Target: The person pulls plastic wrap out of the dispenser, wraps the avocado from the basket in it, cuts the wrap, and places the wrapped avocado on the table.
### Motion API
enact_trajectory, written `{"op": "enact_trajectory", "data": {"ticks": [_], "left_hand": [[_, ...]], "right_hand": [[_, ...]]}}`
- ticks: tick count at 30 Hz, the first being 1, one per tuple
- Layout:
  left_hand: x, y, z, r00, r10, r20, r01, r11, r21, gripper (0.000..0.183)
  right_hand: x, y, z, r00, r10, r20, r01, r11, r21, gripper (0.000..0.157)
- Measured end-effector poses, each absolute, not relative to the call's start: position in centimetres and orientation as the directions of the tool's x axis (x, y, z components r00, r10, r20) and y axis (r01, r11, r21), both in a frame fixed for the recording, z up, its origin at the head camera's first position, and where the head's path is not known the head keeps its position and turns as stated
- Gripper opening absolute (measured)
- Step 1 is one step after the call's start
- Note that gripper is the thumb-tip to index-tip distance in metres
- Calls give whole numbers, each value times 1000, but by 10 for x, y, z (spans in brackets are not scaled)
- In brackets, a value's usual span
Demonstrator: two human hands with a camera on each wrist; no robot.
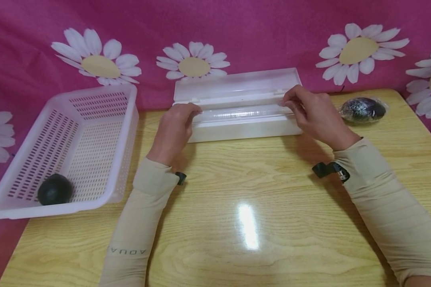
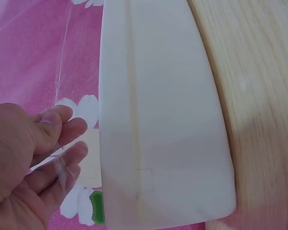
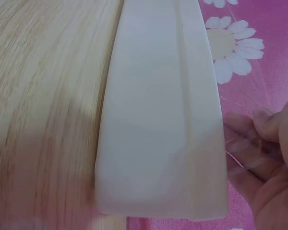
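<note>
A white plastic-wrap dispenser box (image 1: pixel 248 129) stands near the back of the table, its lid (image 1: pixel 237 85) raised. Inside lies a roll of clear cling film (image 1: pixel 240 113). At the box's left end, my left hand (image 1: pixel 176 129) pinches an edge of the film between thumb and fingers; the left wrist view shows a clear sheet (image 2: pixel 63 62) stretching from that hand (image 2: pixel 24 148). My right hand (image 1: pixel 317 115) pinches the film at the opposite end, with clear folds across its fingers in the right wrist view. The box's front face fills the middle of both wrist views.
To the left is a white slotted basket (image 1: pixel 131 99) holding a dark round object (image 1: pixel 55 189). A dark, oval object wrapped in clear film (image 1: pixel 362 111) lies on the wooden table (image 1: pixel 215 191), right of the box. Behind hangs a magenta flowered cloth (image 1: pixel 258 36).
</note>
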State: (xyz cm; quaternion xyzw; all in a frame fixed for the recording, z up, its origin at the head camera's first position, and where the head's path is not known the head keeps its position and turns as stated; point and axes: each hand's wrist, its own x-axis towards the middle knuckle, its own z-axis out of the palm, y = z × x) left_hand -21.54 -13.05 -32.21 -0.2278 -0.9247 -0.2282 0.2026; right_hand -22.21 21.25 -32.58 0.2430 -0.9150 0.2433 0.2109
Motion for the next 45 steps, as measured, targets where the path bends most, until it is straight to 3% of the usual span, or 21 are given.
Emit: {"op": "enact_trajectory", "data": {"ticks": [4,15,23,36,45], "left_hand": [[-214,-131,-319,-810,320,492,518,784,342,16],[-204,-136,-305,-813,307,495,515,776,365,18],[-195,-137,-291,-731,313,606,584,747,318,16],[-176,-137,-273,-683,308,662,603,750,273,15],[-159,-137,-258,-635,323,701,623,750,219,15]], "right_hand": [[-221,214,-322,-777,-338,531,-565,747,-352,13],[-211,214,-303,-831,-301,468,-515,734,-442,32],[-203,211,-291,-785,-265,560,-556,698,-450,28],[-184,211,-275,-737,-228,636,-584,688,-431,26],[-172,211,-263,-644,-222,732,-655,654,-377,26]]}}
